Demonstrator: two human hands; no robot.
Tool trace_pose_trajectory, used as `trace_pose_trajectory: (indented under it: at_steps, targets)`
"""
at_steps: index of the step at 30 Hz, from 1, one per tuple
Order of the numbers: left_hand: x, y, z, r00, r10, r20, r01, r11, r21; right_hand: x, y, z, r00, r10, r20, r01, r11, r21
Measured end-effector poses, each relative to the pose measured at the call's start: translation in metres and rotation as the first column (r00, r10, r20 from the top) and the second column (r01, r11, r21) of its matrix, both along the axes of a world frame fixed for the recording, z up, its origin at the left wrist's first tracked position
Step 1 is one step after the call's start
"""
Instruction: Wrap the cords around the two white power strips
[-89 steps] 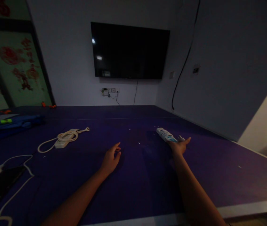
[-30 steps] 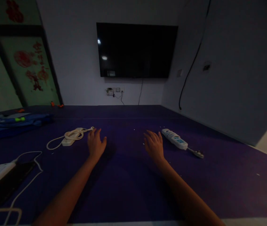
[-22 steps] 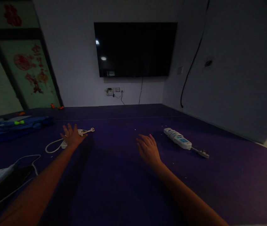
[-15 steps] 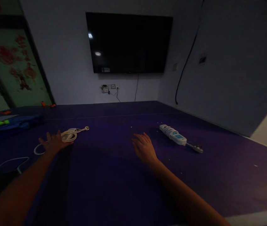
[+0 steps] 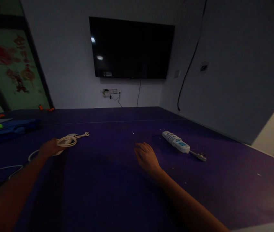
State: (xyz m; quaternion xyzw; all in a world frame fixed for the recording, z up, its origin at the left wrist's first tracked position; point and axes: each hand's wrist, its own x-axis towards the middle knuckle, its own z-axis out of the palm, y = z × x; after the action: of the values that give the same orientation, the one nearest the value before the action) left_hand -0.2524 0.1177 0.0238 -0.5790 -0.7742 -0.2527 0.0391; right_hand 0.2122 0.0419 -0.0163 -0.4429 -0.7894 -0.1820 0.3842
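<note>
My left hand (image 5: 48,147) lies over the near end of a cream power strip with a coiled cord (image 5: 67,141) on the purple table (image 5: 117,187); its fingers curl round the strip's end. The cord's plug (image 5: 86,133) points right. My right hand (image 5: 147,158) rests palm down on the table, fingers spread, holding nothing. A white power strip with blue labels (image 5: 176,142) lies to its right, apart from it, with a short cord and plug (image 5: 201,157).
A dark TV (image 5: 130,48) hangs on the far wall above wall sockets (image 5: 110,92). Blue fabric (image 5: 8,127) lies at the far left. Another white cord (image 5: 4,170) loops at the near left. The table's near edge (image 5: 267,225) shows at bottom right.
My left hand swept left from the table's middle to the cream power strip and closed over its end. My right hand left the white strip and settled flat near the centre.
</note>
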Motion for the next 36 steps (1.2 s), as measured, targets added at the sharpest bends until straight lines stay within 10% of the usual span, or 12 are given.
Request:
trace_pose_trajectory:
  at_steps: [9,16,24,36]
  targets:
    - [0.055,-0.003,0.028,0.981,-0.096,-0.170,0.092,0.995,-0.029,0.000,0.003,-0.003,1.000,0.007,-0.004,-0.007,1.000,-0.012]
    - [0.153,-0.021,0.047,0.954,-0.267,-0.134,0.283,0.952,0.114,0.004,0.002,0.003,0.996,-0.041,-0.074,0.047,0.996,0.071]
    - [0.243,-0.089,0.009,0.873,-0.427,-0.237,0.461,0.880,0.113,0.006,-0.002,0.006,0.999,-0.037,-0.005,0.037,0.999,0.023]
    - [0.264,-0.099,-0.037,0.912,-0.363,-0.191,0.389,0.914,0.118,0.001,-0.002,0.004,0.989,0.082,0.124,-0.061,0.984,-0.166]
